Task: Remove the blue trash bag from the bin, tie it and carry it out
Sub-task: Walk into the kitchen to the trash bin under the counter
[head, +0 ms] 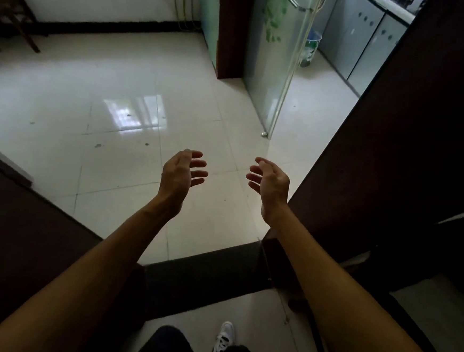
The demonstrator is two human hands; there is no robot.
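Both hands were up in the middle of the frame, palms turned toward each other. The left hand (182, 173) had its fingers spread wide and a little curled, holding nothing. The right hand (270, 183) was the same, wide and empty. They were well apart, probably because there was nothing to grab yet.

The bin (309, 50) stood far away in the upper right of the frame, on the floor next to the gray cupboards (360, 47). The blue trash bag (314, 37) was in it, with its thin blue edge folded over the top. The bin looked round, with green and white on its side.

A glass door (272, 68) stood between the person and the bin. It was smooth and see-through, with green leaf shapes on it. The floor (120, 97) was made of shiny pale tiles. A white shoe (223, 337) showed at the bottom of the frame, so the person probably had to walk to the bin first.
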